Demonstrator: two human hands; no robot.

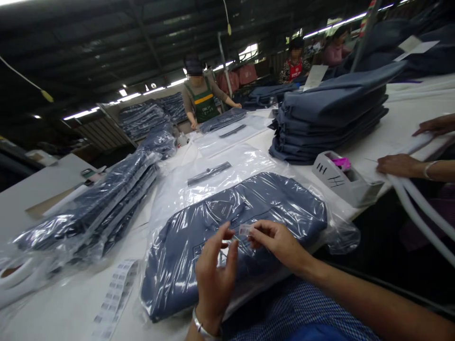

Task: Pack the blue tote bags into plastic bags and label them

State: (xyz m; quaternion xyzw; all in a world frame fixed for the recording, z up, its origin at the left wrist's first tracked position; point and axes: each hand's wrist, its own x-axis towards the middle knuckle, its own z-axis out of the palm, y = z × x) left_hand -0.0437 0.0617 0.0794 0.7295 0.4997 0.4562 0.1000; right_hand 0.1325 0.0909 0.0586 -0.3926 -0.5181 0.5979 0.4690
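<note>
Right fingers (261, 232) pinch printed label (244, 230) over plastic-wrapped bundle (284, 201); left fingers (220, 233) parted, empty. Edge-only grip should keep it flat.

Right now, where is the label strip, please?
The label strip lies on the table, lower left in the head view, left of the nearest wrapped bag.

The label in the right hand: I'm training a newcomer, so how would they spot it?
In the foreground lies a plastic-wrapped blue bundle. Over it, the right hand pinches the label, a small white piece. Unlike the printed strip at lower left, it is single and held.
</note>
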